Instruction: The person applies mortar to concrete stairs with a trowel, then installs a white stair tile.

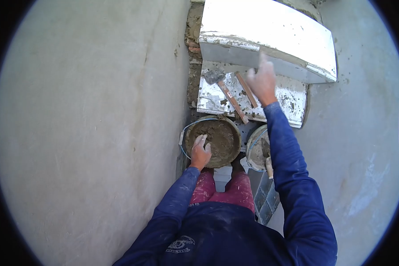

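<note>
Between grey walls (84, 133), likely soft, heavy mortar (224, 139) is best cupped underneath, left hand (201, 154) half-opened, right hand (264, 82) opened, forefinger extended.

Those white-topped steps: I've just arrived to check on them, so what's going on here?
A person's left hand is over the grey-brown mortar-like mix in a round bucket with a blue handle. Their right hand reaches, index finger out, toward the front edge of the upper white slab; blur hides whether it touches. On the lower white step lie a dark-headed, wooden-handled hammer and a flat wooden strip.
</note>
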Tool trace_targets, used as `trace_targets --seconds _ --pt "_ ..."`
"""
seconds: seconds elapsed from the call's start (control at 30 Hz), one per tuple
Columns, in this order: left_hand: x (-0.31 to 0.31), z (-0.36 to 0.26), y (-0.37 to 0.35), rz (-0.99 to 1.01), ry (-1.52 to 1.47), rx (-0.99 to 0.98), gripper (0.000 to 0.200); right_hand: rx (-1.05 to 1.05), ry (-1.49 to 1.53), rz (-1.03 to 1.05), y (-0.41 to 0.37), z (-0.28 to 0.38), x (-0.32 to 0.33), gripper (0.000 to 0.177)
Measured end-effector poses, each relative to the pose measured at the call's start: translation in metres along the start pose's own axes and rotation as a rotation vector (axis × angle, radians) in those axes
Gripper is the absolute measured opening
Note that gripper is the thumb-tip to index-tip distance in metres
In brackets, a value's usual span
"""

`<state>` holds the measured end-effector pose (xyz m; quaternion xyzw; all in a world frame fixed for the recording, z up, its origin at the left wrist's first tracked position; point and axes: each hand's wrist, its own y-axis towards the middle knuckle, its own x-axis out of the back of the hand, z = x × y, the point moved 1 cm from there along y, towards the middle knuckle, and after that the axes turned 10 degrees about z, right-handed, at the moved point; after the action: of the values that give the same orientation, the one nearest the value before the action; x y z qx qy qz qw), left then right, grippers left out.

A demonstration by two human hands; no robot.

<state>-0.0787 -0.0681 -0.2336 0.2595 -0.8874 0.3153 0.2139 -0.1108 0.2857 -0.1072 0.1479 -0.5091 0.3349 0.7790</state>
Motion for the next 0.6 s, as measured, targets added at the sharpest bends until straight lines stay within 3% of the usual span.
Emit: trace_targets --seconds 0.03,0.1,0.17,0.23,0.33,0.37,0.53,0.6 --pt "0.002 -0.005 0.004 0.015 -0.021 -0.002 0.042 0.035 0.058 0.117 -0.004 0.018 -0.01 0.055" --pt "0.004 -0.012 0.007 0.046 -0.061 0.017 0.04 -0.186 1.126 0.637 0.002 0.059 -0.019 0.042" --pt "0.007 -0.012 0.014 0.074 -0.097 0.052 0.04 -0.343 1.797 0.809 0.027 0.077 -0.061 0.038" --pt "0.012 -0.005 0.017 0.081 -0.059 0.071 0.04 -0.333 2.086 0.808 0.055 0.093 -0.093 0.037" --pt "0.015 0.003 0.017 0.082 -0.052 0.119 0.041 -0.3 2.327 0.787 0.085 0.087 -0.104 0.04" --pt "0.015 0.004 0.012 0.068 -0.056 0.148 0.041 -0.316 2.339 0.927 0.088 0.074 -0.103 0.041" --pt "0.015 -0.002 0.005 0.114 -0.045 0.181 0.041 -0.283 2.176 0.762 0.067 -0.015 -0.038 0.046" --pt "0.013 -0.003 0.007 0.151 -0.056 0.191 0.041 -0.268 1.92 0.61 0.047 -0.06 -0.013 0.042"
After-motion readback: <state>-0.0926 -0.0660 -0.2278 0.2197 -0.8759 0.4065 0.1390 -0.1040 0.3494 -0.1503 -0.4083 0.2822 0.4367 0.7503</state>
